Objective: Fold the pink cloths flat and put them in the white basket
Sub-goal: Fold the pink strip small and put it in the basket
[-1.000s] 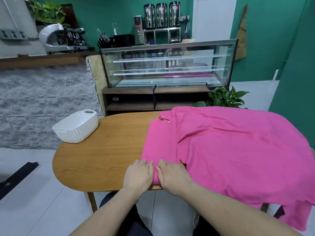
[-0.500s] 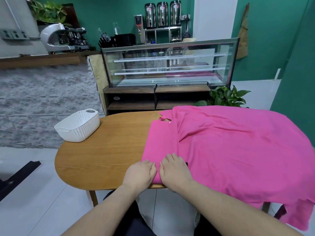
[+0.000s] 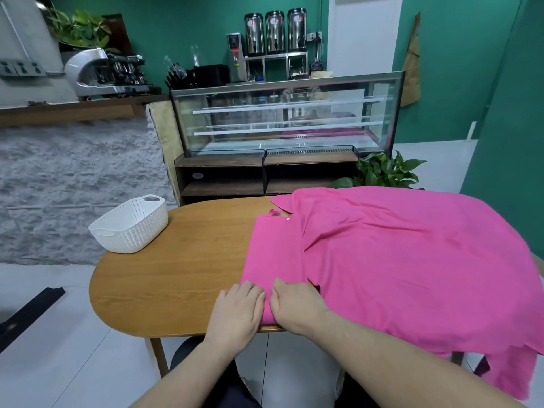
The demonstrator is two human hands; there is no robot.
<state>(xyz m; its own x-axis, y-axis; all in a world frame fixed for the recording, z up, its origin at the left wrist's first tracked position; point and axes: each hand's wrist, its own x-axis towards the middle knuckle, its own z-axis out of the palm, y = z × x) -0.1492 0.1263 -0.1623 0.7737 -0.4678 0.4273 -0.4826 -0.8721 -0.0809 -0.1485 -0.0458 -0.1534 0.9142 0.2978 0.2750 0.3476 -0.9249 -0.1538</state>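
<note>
Both hands are down at the near edge of the table, side by side and nearly touching. The left hand lies palm down, fingers straight and together, pressing the near-left corner of the pink cloth; it grips nothing. The right hand is flat too, palm on the fabric just beside the left, though its fingertips curl slightly and I cannot tell whether they pinch a fold.

From there the cloth runs away across the right half of the wooden table. A narrow folded panel lies under the hands, with a small white button near its far end. How many cloths lie here is hard to make out: it reads as one big garment, but layers overlap. Its right side drapes over the table edge, and a tail hangs down at the lower right, cut off by the frame.

One white basket, perforated and with handle slots, stands on the far-left end of the table, well apart from the cloth; its inside is not visible from here.

Behind it all, one glass display case, three steel urns on a shelf, and one leafy plant, partly hidden behind the cloth.
</note>
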